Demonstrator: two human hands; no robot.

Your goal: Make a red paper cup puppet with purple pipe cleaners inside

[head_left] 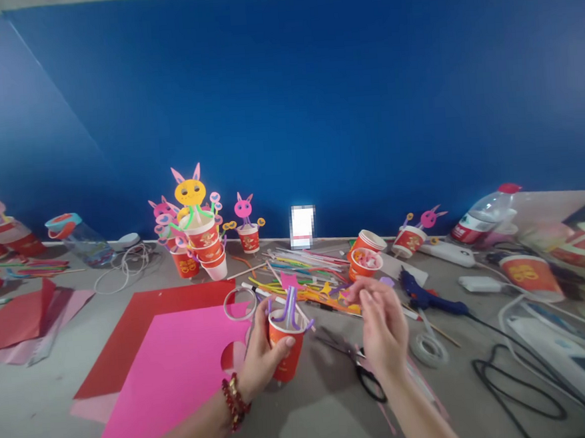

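A red paper cup (286,361) with purple pipe cleaners (290,310) standing in it and bent over its rim is held upright by my left hand (264,354), fingers wrapped round its side. To the right, my right hand (384,326) is raised above the table with its fingers curled and pressed together near the thumb; whatever they pinch, if anything, is too small to make out. Black-handled scissors (370,382) lie just below and left of my right hand. Behind the cup are a pink paper piece (291,282) and many coloured pipe cleaners (308,261).
Pink paper (178,380) over red paper (111,348) covers the left front. Finished cup figures (190,193) stand at the back. A blue glue gun (428,297), clear tape (428,349), cables and a plastic bottle (483,219) are at the right.
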